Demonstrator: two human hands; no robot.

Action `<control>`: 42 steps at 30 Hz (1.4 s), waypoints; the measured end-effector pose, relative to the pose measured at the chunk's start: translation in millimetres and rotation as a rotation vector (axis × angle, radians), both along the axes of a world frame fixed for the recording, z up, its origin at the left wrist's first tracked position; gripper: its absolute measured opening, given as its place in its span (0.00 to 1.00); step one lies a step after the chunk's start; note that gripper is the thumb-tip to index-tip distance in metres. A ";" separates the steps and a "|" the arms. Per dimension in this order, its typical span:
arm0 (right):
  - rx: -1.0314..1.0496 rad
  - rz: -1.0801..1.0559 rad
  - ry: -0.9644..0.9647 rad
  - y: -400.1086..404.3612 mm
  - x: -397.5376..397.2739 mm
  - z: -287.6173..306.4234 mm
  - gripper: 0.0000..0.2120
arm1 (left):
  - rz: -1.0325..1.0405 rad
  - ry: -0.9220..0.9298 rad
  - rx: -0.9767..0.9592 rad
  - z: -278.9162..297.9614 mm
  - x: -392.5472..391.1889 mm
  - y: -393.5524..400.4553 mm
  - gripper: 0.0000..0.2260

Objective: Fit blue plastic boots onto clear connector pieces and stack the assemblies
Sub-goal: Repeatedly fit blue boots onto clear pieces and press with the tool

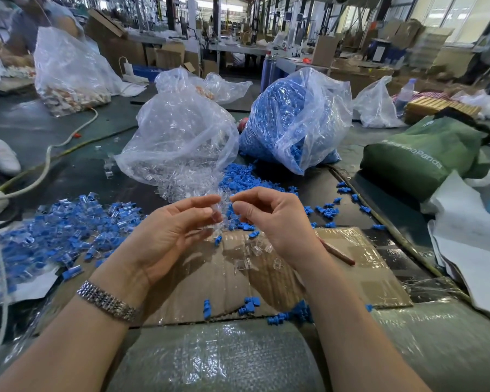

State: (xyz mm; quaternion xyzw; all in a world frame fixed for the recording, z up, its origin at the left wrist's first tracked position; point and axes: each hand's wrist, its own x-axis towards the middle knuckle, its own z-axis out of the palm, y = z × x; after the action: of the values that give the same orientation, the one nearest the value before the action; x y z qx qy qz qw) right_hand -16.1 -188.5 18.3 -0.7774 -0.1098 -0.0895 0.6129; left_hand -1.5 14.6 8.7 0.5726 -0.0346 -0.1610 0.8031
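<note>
Head view, landmark: a flat sheet of brown cardboard wrapped in glossy clear film point(351, 267) is lying in front of the person.
Left hand: the left hand point(178, 224) is hovering above the cardboard's far edge, fingers curled and pinching a small clear ribbed plastic connector piece point(219, 215).
Right hand: the right hand point(269, 219) is meeting it over the same edge, thumb and forefinger pinched together; whether they are gripping the same piece or a boot, the frame is not showing.
Supplies: beyond the cardboard, a crinkled transparent bag of clear connectors point(178, 142) is sitting beside a bulging bag of blue plastic boots point(292, 120).
Finished work: left of the cardboard, a loose heap of blue-and-clear assemblies point(54, 230) is spreading.
Strays: a few bare clear connectors point(255, 250) are lying on the cardboard, and blue boots point(249, 302) are scattering along its near edge.
Risk: the connector is looking small, hard and slick, so a loose pinch is likely to be dropping it among look-alike strays; a boot pushed on crooked could be jamming.
</note>
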 end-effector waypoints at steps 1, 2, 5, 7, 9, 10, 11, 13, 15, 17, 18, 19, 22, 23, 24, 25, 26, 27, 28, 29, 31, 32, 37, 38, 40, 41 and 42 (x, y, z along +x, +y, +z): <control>0.006 0.005 0.000 -0.2 -0.2 0.2 0.06 | 0.014 -0.037 0.042 0.4 -0.1 0.5 0.13; 0.008 0.012 0.000 -0.5 -0.5 0.3 0.06 | 0.024 -0.058 0.052 0.7 -0.1 0.9 0.13; 0.002 0.014 -0.005 -0.1 -0.2 -0.4 0.06 | 0.025 -0.048 -0.023 0.9 1.5 1.2 0.11; 0.013 0.000 -0.019 0.0 0.1 -1.0 0.04 | 0.024 0.011 -0.107 0.0 2.2 0.7 0.10; 0.012 -0.007 -0.032 -0.1 0.0 -1.2 0.02 | 0.016 0.069 -0.167 -1.2 1.4 -0.6 0.09; -0.001 -0.004 -0.039 0.2 -0.4 -1.3 0.02 | 0.014 0.087 -0.184 -1.3 0.6 -1.5 0.09; -0.023 0.003 -0.046 0.9 -0.8 -1.6 0.03 | 0.013 0.100 -0.199 -0.7 -0.3 -2.8 0.08; -0.069 0.014 -0.064 2.8 -1.7 -2.0 0.06 | 0.019 0.104 -0.200 0.3 -1.7 -4.6 0.07; -0.085 0.014 -0.081 4.0 -2.0 -1.9 0.06 | 0.038 0.065 -0.130 1.5 -2.8 -5.8 0.06; -0.090 0.014 -0.095 4.7 -2.3 -2.3 0.05 | 0.053 0.023 -0.077 1.6 -3.3 -6.8 0.06; -0.094 0.019 -0.104 5.1 -2.8 -2.6 0.05 | 0.052 0.007 -0.080 1.0 -3.1 -7.1 0.06; -0.101 0.023 -0.117 6.0 -3.3 -3.2 0.04 | 0.047 -0.004 -0.096 0.5 -2.8 -8.0 0.06; -0.117 0.030 -0.145 7.9 -4.2 -3.8 0.04 | 0.022 -0.023 -0.140 -1.4 -2.7 -9.3 0.07; -0.117 0.034 -0.150 7.9 -3.9 -3.8 0.04 | 0.012 -0.024 -0.157 -2.0 -2.5 -9.1 0.07; -0.120 0.042 -0.154 7.3 -3.7 -3.6 0.04 | 0.002 -0.022 -0.177 -2.2 -1.9 -8.3 0.07; -0.128 0.053 -0.160 6.6 -3.5 -3.3 0.03 | -0.007 -0.016 -0.191 -2.4 -1.4 -7.2 0.06; -0.139 0.063 -0.166 5.9 -3.5 -3.0 0.03 | -0.013 -0.008 -0.198 -2.0 -0.8 -6.3 0.06; -0.153 0.070 -0.175 5.4 -3.7 -3.0 0.03 | -0.021 0.001 -0.198 -1.5 -0.6 -5.4 0.06; -0.172 0.073 -0.185 5.1 -3.9 -3.1 0.03 | -0.032 0.008 -0.187 -0.7 -0.9 -4.4 0.06; -0.194 0.072 -0.197 5.2 -3.9 -3.3 0.03 | -0.046 0.008 -0.162 0.0 -1.9 -4.2 0.06; -0.230 0.067 -0.221 5.5 -4.2 -4.1 0.04 | -0.076 -0.012 -0.079 1.6 -5.2 -4.4 0.08; -0.244 0.066 -0.232 5.9 -4.4 -4.5 0.04 | -0.081 -0.027 -0.042 2.4 -6.7 -4.6 0.09; -0.341 0.053 -0.255 7.4 -3.4 -6.7 0.06 | -0.029 -0.089 0.014 4.9 -9.4 -6.1 0.09; -0.356 0.054 -0.249 7.5 -3.1 -7.1 0.05 | -0.026 -0.110 0.031 5.2 -9.9 -6.3 0.09; -0.376 0.061 -0.241 7.5 -2.9 -7.7 0.03 | -0.028 -0.139 0.069 5.3 -10.6 -6.4 0.09; -0.383 0.064 -0.240 7.5 -2.9 -7.6 0.03 | -0.028 -0.143 0.080 5.1 -10.7 -6.3 0.09; -0.390 0.065 -0.242 7.6 -3.1 -7.3 0.02 | -0.028 -0.142 0.086 4.8 -10.6 -5.9 0.09</control>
State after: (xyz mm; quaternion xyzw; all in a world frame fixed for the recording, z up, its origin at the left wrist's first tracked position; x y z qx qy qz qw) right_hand -19.1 -180.9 11.0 -0.8608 -0.2229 -0.1395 0.4358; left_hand -12.1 8.7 13.5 0.6160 -0.0924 -0.1325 0.7710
